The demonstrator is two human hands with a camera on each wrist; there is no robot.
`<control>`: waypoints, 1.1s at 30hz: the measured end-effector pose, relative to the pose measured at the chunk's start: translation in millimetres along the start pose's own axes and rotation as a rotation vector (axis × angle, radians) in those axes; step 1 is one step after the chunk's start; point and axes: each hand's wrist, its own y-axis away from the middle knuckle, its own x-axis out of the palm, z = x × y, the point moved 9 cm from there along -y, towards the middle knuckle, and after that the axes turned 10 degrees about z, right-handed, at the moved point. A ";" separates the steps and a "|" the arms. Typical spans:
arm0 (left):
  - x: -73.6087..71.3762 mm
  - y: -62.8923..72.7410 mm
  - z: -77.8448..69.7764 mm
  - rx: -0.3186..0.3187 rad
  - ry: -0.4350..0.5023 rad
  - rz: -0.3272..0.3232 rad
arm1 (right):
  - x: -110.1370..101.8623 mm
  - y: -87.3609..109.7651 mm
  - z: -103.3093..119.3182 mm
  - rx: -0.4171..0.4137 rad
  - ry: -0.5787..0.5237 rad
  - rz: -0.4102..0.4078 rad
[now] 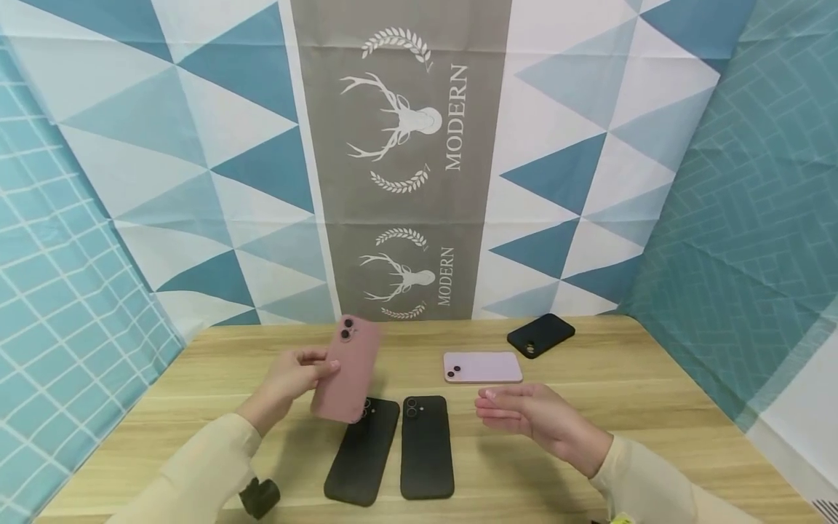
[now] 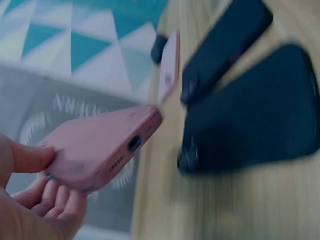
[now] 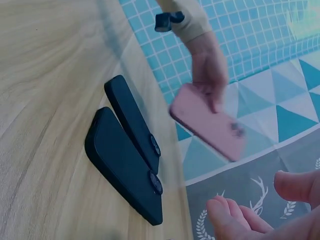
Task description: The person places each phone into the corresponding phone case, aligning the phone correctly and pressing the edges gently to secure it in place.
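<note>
My left hand [image 1: 291, 382] holds a phone in a pink case [image 1: 350, 371] by its left edge, thumb on the back and fingers beneath. The phone is tilted above the table, camera end up. In the left wrist view, the charging port and speaker holes show on the bottom edge of the pink-cased phone [image 2: 107, 145]. Below it lie two phones in black cases, one slanted [image 1: 363, 458] and one straighter [image 1: 428, 451]. My right hand [image 1: 540, 422] hovers over the table with nothing in it, fingers extended, near a pale pink phone [image 1: 484, 367] lying camera side up.
A black phone case [image 1: 541, 335] with a camera opening lies at the back right of the wooden table [image 1: 661, 407]. Patterned cloth [image 1: 249, 145] hangs upright behind and at both sides. A small black device [image 1: 260, 498] sits at the left sleeve.
</note>
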 end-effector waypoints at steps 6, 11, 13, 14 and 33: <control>-23.3 -16.2 42.3 -0.117 -0.076 0.051 | -4.3 3.2 -2.1 0.038 -0.002 -0.034; -32.0 -20.5 69.5 -0.197 -0.125 0.043 | -4.9 3.6 -5.0 0.050 -0.007 -0.039; -34.1 -21.0 76.8 -0.220 -0.150 0.034 | -4.6 3.4 -4.4 0.047 -0.004 -0.033; -35.3 -21.4 79.1 -0.226 -0.169 0.027 | -4.7 3.2 -3.6 0.042 0.001 -0.031; -42.2 -17.3 69.1 -0.036 -0.547 -0.083 | -35.8 -9.5 -3.0 0.156 0.170 -0.124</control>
